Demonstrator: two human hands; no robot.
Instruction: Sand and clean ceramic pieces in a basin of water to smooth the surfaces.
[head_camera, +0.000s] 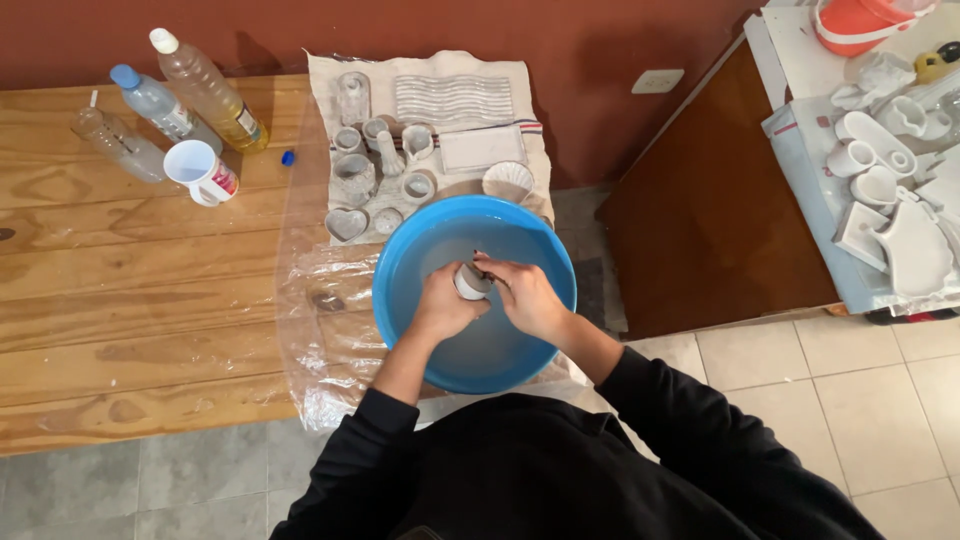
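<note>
Over a round blue basin (405, 262) at the table's right end, my left hand (440, 303) grips a small white ceramic cup (468, 283). My right hand (525, 297) presses against the same cup from the right, with something small and dark at its fingertips that I cannot make out. Both hands are inside the basin's rim, above its pale wet bottom. Black sleeves cover my arms.
Behind the basin a cloth (500, 85) holds several white ceramic moulds and cups. Three plastic bottles (205, 90) and a white mug (200, 172) stand at the table's back left. Clear plastic sheet (320, 330) lies under the basin. A second table (900, 200) at right carries more white pieces.
</note>
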